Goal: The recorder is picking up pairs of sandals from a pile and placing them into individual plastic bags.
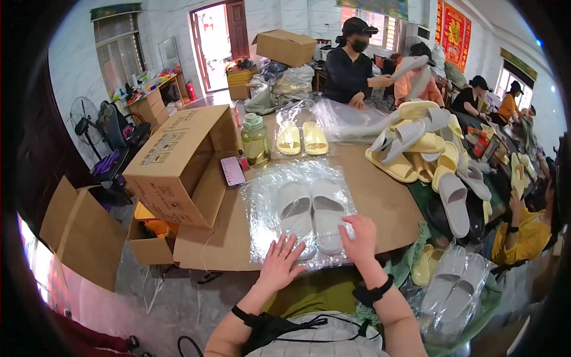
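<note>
Both hands press flat on a clear bag holding a pair of white slippers at the near edge of a cardboard-covered table. Left hand lies spread, fingers wide, on the bag's lower left corner; right hand rests open on the right slipper's heel, gripping nothing. The slippers look light, soft and springy, the film slick and crinkly, so a hold on the soles through the plastic, or at the bag's loose edge, seems safest. Just left, a phone and an open carton crowd the bag; a green bottle and a bagged yellow pair stand beyond. A heap of slippers fills the right side, leaving bare tabletop to the bag's right. A person in black works opposite.
</note>
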The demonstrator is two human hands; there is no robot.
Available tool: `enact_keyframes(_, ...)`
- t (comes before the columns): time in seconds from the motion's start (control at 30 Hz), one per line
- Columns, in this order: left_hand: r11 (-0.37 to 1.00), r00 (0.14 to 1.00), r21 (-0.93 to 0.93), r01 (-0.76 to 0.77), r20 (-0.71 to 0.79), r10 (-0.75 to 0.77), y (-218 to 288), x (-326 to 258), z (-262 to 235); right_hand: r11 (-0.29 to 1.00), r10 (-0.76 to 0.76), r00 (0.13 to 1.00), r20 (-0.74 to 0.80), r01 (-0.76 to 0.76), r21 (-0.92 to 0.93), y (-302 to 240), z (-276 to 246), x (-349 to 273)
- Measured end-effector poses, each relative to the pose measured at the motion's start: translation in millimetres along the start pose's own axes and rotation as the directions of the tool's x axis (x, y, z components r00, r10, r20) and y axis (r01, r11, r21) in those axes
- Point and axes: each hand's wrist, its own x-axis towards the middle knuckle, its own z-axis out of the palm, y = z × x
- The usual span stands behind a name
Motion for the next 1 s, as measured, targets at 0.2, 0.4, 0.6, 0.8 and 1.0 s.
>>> enact_keyframes(0.2, 0.999, 0.999, 0.039, -0.008, 0.043, 0.006, 3.7, 2.4, 1.0, 0.976, 0.138, 0.967, 0.215, -0.096, -0.193, -24.5, 71.8, 32.2)
enact_keyframes(0.4, 1.000, 0.998, 0.006, 0.011, 0.066, -0.012, 2.6, 3.7, 1.8, 0.938, 0.297, 0.908, 0.295, -0.221, -0.266, -12.2, 137.6, 51.1)
enact_keyframes(0.6, 0.996, 1.000, 0.090, 0.025, -0.020, -0.023, 2.5, 4.7, 3.4, 0.939, 0.321, 0.925, 0.204, -0.282, -0.199, -3.7, 144.0, 55.9)
enact_keyframes(0.8, 0.992, 0.992, -0.022, 0.124, 0.017, -0.124, 0.0, 2.2, 6.9, 0.954, 0.299, 0.932, 0.207, -0.298, -0.036, 21.7, 88.6, 24.5)
enact_keyframes(1.0, 0.995, 0.995, 0.019, 0.094, 0.037, -0.095, 4.5, 1.2, 8.3, 0.948, 0.315, 0.914, 0.254, -0.317, -0.036, 50.9, -56.6, -51.1)
